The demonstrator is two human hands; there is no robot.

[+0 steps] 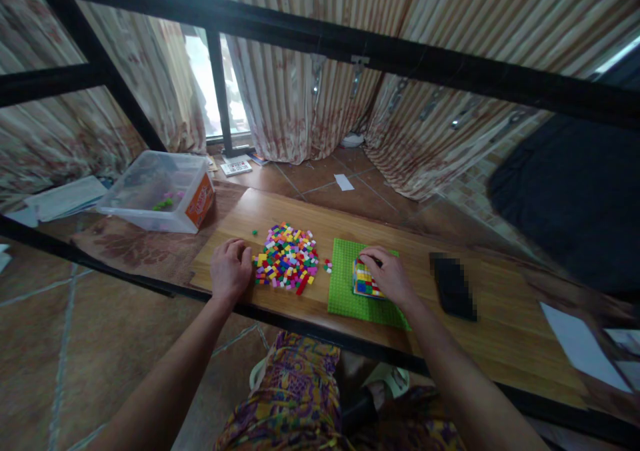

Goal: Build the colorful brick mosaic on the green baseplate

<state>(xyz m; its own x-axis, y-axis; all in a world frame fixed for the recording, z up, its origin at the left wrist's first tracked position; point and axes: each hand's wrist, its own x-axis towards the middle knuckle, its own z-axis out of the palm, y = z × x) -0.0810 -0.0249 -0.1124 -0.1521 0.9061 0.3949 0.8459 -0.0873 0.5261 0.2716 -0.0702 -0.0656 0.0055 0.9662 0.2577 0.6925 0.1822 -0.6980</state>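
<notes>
My left hand [231, 269] rests on the wooden board, just left of a pile of small multicoloured toy bricks [287, 254]. Its fingers are loosely bent and apart from the thumb, with nothing visible in them. A green studded baseplate [343, 284] lies right of the pile. On it stands a low block built of coloured bricks [367, 283], partly covered by my right hand [387, 272]. The right fingers are pinched together at the block's top far edge. A small dark spot shows beside the fingertips, but what they grip is too small to tell.
A black phone [453, 288] lies right of the baseplate, and white paper [583, 344] farther right. At the back left stands a clear plastic box [150, 191] with a few pieces inside. A dark metal bar [320, 31] crosses above the board, before striped curtains [285, 98].
</notes>
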